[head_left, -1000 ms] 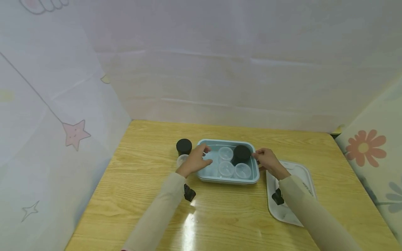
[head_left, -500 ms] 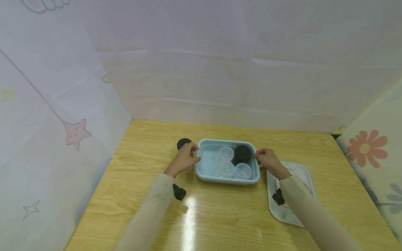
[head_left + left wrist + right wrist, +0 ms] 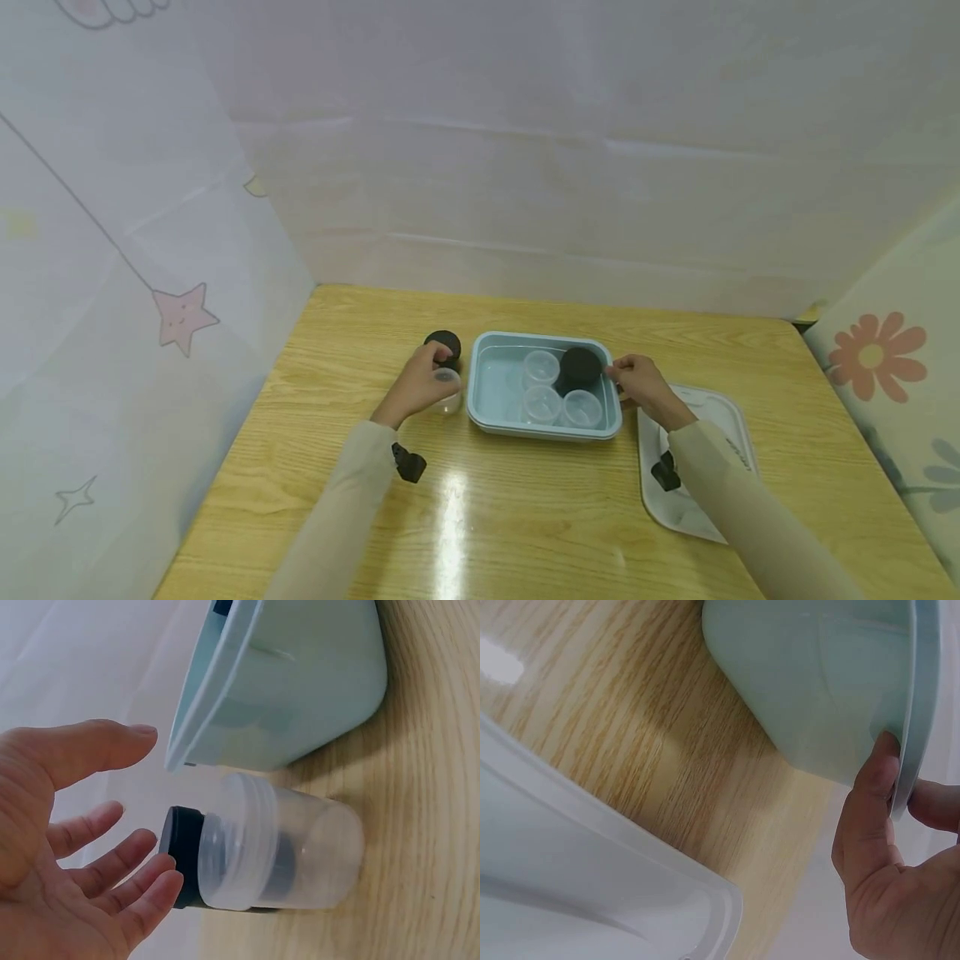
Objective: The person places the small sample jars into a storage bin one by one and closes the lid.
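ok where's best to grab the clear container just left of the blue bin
Probably its wider top, from above and the near left: the clear container stands upright, with the black jar close behind and the blue bin close on its right, so those sides look tighter.

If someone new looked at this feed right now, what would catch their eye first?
Probably the pale blue tub mid-table, with three clear cups and one black container inside, its rim pinched by the right hand. Next, the left hand, fingers spread beside another clear cup left of the tub.
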`<state>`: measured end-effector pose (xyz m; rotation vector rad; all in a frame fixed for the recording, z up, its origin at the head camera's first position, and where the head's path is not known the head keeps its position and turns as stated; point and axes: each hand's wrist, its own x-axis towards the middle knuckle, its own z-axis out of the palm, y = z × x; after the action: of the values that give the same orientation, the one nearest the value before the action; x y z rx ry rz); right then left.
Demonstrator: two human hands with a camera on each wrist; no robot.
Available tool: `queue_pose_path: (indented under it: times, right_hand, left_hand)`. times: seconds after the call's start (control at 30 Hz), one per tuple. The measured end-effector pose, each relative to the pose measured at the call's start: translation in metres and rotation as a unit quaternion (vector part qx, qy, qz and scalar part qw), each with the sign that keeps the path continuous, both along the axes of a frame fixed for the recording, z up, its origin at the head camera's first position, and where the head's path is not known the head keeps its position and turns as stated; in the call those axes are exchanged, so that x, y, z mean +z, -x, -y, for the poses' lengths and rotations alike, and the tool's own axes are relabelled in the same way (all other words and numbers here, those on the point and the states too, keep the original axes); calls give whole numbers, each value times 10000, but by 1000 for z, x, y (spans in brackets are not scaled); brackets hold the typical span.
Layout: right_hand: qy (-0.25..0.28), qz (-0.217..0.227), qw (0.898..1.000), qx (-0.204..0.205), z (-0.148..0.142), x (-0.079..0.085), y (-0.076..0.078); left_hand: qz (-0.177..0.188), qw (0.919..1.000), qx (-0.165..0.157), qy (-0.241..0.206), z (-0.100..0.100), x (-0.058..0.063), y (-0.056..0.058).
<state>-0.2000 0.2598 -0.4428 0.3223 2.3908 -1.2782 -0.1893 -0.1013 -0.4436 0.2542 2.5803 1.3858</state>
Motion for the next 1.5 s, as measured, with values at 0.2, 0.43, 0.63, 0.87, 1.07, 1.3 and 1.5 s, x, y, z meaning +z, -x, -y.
queue_pose_path:
  times: [0.2,0.43,0.63,0.87,1.07,1.3,1.5]
  right_hand:
    - [-31,26,10000,-31,-1,1,-1]
    - [-49,33,10000,-69,-3,2,-2]
    - [4,23,9999,-123,-4,1,-4]
    - [-31,-84,10000,-39,0,5,-1]
    - [-94,-86,9999,-84,-2,8,2]
    - [-100,-50,9998,-144,-3,8,1]
    - [-38,28,9999,-95,2,3,-3]
  left_hand:
    - [89,9998,54,146,4,-5,-4]
    - [63,9998,92,180,4,-9,-6]
    - [36,9996,145,239,4,-26,-4]
    - [83,9989,433,153,6,-46,-6]
    - [119,9987,471,-178,7,-51,-3]
    - [81,9984,412,-367,6,-51,-5]
    - [37,9984,535,-173,12,-50,-10]
